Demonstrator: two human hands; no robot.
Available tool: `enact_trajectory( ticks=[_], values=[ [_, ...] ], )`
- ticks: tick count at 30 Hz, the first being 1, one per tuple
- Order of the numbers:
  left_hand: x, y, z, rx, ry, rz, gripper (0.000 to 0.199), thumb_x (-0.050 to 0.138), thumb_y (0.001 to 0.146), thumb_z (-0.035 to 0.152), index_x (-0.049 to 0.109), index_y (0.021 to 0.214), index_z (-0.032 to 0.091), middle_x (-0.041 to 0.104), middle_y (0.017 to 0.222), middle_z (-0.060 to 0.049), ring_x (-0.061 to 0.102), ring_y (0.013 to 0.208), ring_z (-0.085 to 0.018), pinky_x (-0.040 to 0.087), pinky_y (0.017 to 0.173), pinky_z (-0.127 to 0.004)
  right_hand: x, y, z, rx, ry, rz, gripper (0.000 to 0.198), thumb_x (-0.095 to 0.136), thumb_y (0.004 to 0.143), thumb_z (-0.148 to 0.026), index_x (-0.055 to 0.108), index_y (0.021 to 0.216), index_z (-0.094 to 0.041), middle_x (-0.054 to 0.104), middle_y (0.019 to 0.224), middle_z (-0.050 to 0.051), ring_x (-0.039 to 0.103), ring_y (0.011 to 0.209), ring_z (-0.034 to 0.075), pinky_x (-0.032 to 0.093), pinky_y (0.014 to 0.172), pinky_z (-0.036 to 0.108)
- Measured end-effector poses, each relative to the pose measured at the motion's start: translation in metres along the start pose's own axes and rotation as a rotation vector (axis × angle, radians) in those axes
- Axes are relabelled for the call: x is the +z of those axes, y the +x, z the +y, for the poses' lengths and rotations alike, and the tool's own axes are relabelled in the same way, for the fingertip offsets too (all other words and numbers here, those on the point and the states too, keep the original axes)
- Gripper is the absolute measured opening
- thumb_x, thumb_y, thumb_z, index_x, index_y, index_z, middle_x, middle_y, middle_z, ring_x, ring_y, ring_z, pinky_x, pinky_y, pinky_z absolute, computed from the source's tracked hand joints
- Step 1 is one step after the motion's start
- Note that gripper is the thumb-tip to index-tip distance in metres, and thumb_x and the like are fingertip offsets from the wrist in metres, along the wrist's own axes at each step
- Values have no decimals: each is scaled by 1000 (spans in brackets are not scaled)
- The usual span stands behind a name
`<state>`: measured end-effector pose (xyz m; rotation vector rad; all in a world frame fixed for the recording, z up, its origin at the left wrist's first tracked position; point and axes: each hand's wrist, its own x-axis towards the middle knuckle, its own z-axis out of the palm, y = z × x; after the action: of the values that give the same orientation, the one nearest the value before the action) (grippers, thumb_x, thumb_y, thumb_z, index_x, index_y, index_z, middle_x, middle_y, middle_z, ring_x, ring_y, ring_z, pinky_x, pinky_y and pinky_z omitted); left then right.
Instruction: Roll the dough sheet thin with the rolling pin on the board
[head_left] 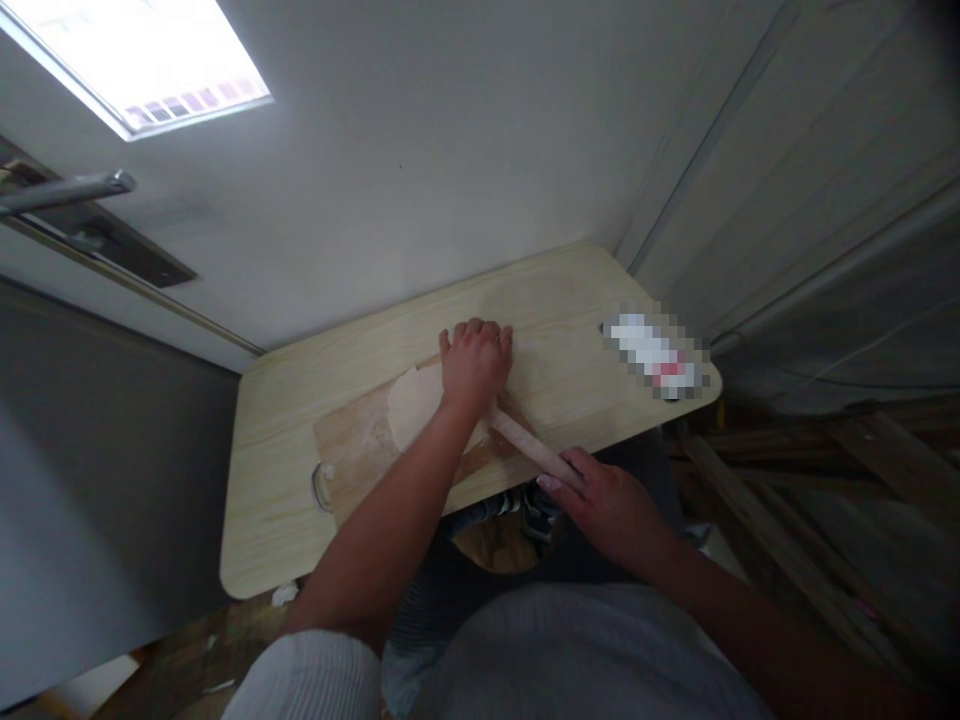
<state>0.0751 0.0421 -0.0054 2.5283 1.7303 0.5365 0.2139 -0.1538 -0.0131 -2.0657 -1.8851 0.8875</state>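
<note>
A flat, pale sheet of dough (413,404) lies on a wooden cutting board (352,455), partly hidden by my left forearm. A light wooden rolling pin (529,443) slants across the board's right part and past its near edge. My right hand (611,505) is closed around the near end of the pin. My left hand (478,367) is over the pin's far part, palm down with its fingers bent over the far side. That hand hides the far end of the pin and some of the dough.
The board rests on a pale wood-grain table (292,390) with rounded corners. A metal ring (319,487) hangs at the board's left end. A blurred white and red item (652,355) lies at the table's right. Behind is a white door (420,150) with a handle (67,193).
</note>
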Motion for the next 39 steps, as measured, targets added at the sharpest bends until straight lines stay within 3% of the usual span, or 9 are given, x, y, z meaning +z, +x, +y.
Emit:
enact_trajectory(
  ticks=[8,13,17,22,25,34,39],
  values=[
    [4,16,8,-56,-79,31,45,32,103,47,68,104,19,67,113,-12,57,113,-27,34,103,-47,-14,6,-2,0,-17,18,34,44,97,-53,58,101,-22,70,78,4,65,70,21,31,59,26],
    [-13,10,-5,-66,-245,121,32,44,101,40,67,108,19,69,113,-9,59,111,-22,39,102,-37,-19,13,5,-62,42,20,32,44,97,-50,59,103,-22,70,83,5,65,75,22,36,64,28],
    [-35,-54,-26,-82,-269,253,30,48,99,37,62,118,19,67,121,-9,56,119,-22,38,107,-37,-19,15,14,-91,133,24,33,44,96,-51,58,101,-22,69,84,5,65,79,22,39,69,30],
    [-43,-155,-41,-247,-103,263,38,55,94,40,55,127,20,60,136,-13,49,131,-28,31,114,-48,-17,14,21,-74,216,56,36,46,94,-53,59,104,-20,69,84,4,65,77,22,41,70,30],
    [-41,-180,-49,-344,-5,251,42,52,96,41,51,133,20,53,145,-14,43,138,-32,22,118,-54,-16,16,21,-94,221,46,37,48,93,-52,60,106,-20,71,89,5,66,81,22,42,73,31],
    [-48,-166,-83,-261,-33,149,47,50,96,46,53,135,21,59,140,-13,47,136,-31,25,118,-54,-16,24,13,-188,111,-4,35,48,94,-51,64,107,-23,71,89,4,66,83,22,40,73,30],
    [-44,-156,-86,-270,-199,146,46,60,89,43,58,128,19,64,131,-13,54,128,-31,36,112,-53,-20,24,11,-191,26,3,35,46,96,-50,65,105,-22,70,85,4,65,82,22,37,70,29]
  ],
)
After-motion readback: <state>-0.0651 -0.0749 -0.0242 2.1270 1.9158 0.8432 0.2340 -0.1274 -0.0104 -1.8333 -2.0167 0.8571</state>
